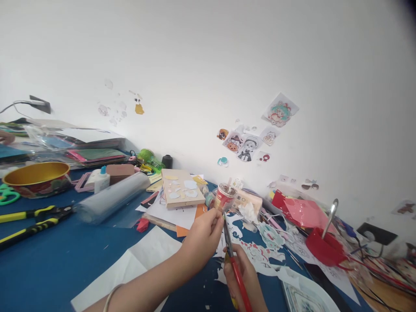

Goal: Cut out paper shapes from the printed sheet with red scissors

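My left hand is closed in a pinch in the middle of the view. Whatever lies between its fingertips is too small to make out. Just below and to its right, my right hand is wrapped round long-nose pliers with red and yellow handles. Their narrow metal jaws point up and away, with the tips right beside my left fingertips. A red-and-white cup stands just behind those tips. Cut paper scraps lie to the right of my hands, and a creased white sheet lies under my left forearm.
A board with paper pieces lies behind. To the left are a clear plastic roll, yellow-and-black cutters, a glue bottle and a gold tin. A red pouch sits right. Another person's hand shows far left.
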A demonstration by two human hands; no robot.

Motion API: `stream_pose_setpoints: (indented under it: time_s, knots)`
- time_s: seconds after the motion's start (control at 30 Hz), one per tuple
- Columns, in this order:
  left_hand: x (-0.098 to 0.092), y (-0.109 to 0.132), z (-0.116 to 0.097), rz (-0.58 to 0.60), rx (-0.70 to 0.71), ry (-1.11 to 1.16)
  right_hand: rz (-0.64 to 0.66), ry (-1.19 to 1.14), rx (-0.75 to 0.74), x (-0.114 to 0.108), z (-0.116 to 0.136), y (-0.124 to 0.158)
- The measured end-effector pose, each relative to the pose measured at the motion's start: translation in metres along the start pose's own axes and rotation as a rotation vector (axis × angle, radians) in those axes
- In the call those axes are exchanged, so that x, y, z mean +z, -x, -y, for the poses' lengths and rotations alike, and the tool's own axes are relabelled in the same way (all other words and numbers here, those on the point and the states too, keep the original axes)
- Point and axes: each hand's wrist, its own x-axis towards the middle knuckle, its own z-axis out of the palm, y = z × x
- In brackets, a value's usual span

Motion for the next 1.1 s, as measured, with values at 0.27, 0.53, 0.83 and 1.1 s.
stream_pose_setpoints:
  time_s: [0.27, 0.53, 0.83, 1.1]
  knots:
    - [0.0000, 0.0007, -0.0009, -0.007, -0.022, 0.011, 0.044, 0.033, -0.009, -0.0025, -0.0047, -0.0011]
    - [0.0003, -0.0003, -0.0002, -0.011, -0.020, 0.008, 0.021, -0.002, -0.025, -0.0014, -0.0057, -0.0014]
    - [-0.0046, -0.0023, -0.0043, 0.000, 0.004, -0.054, 0.023, -0.034, -0.032, -0.0021, -0.0010, -0.0010]
    - [-0.0086, -0.0027, -0.0069, -0.020, 0.094, -0.124, 0.032, -0.035, 0.002, -0.0015, -0.0088, -0.0038]
